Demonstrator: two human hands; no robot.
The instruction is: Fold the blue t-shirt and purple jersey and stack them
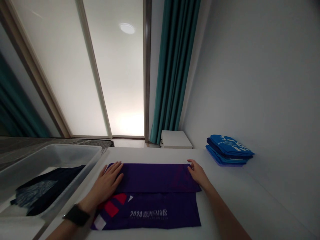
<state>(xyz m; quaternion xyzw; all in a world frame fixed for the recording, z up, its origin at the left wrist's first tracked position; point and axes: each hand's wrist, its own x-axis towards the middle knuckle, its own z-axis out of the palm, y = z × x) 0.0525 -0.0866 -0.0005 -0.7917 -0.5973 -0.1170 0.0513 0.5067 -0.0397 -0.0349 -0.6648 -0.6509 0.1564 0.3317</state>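
Observation:
A purple shirt [155, 193] with a red and white patch and white "2024" print lies partly folded on the white table [250, 200]. My left hand [108, 181], a dark watch on its wrist, rests flat with fingers stretched out on the left end of the folded upper strip. My right hand [196, 171] lies on the right end of that strip, fingers curled over the cloth's edge.
A clear plastic bin [50, 160] at the left holds dark folded garments [47, 190]. A stack of folded blue shirts [227, 150] sits at the far right by the wall. A small white cabinet [175, 139] and teal curtain [175, 66] stand behind the table.

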